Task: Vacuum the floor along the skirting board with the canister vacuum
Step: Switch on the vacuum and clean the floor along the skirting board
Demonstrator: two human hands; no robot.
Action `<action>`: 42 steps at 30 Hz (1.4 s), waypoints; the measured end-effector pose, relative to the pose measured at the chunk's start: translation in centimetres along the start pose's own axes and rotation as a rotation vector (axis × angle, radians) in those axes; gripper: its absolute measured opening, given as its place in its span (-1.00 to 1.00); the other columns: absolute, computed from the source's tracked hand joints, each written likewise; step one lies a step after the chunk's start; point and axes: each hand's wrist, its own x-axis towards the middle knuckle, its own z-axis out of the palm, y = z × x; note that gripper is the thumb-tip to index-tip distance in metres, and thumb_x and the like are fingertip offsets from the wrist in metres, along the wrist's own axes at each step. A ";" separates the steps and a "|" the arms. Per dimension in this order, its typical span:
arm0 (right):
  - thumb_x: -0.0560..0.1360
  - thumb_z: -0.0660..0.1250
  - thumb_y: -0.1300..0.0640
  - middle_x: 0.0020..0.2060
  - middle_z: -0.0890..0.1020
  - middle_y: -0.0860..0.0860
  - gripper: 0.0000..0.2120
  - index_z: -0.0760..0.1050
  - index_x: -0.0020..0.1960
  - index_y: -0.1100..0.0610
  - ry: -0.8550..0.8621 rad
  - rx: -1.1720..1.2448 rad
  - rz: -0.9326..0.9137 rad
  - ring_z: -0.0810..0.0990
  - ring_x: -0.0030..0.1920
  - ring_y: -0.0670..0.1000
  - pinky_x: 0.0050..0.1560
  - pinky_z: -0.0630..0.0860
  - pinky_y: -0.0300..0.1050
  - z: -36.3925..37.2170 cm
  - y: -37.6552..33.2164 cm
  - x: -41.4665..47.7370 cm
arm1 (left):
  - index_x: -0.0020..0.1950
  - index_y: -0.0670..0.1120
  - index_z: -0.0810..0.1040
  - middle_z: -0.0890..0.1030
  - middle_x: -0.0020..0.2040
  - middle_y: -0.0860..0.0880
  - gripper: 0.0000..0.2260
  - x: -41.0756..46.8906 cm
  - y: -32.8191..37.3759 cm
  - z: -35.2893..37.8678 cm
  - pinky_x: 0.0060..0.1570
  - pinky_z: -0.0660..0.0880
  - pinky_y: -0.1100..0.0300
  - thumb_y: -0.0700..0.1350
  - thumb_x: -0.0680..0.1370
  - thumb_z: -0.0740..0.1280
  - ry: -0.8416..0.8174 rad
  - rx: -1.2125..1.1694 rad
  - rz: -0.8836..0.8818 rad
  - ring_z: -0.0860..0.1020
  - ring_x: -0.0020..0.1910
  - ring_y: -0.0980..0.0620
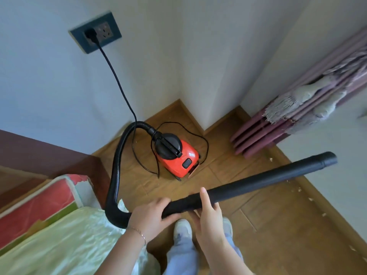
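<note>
Position of the black rigid plastic tube (248, 181): held slantwise across our view above the brown wood-pattern floor (268, 225), far open end up by the white wall on our right. Our left hand (151, 213) wraps its fingers round the tube's near end, where the black ribbed hose (117, 175) joins. Our right hand (208, 213) holds the tube just beyond, index finger straight over the top and the other fingers curled beneath. The hose loops up and over to the red canister vacuum (178, 159), which sits on the floor near the corner. Its black cord (119, 80) runs to a dark wall socket (95, 31). Pale crumbs (297, 189) lie along the wooden skirting board (325, 205) at right. A pink folded rack with grey cloths (294, 116) leans beyond.
</note>
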 end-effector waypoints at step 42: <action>0.56 0.26 0.03 -0.20 0.52 0.09 -0.79 0.41 0.05 0.17 0.126 0.355 0.068 0.61 -0.19 0.06 -0.16 0.63 0.03 -1.2 6.2 21.8 | 0.12 0.07 0.38 0.49 0.10 0.08 -0.65 23.3 -4.3 8.9 -0.19 0.36 0.13 0.27 0.51 0.11 -0.515 0.429 0.426 0.50 0.07 0.01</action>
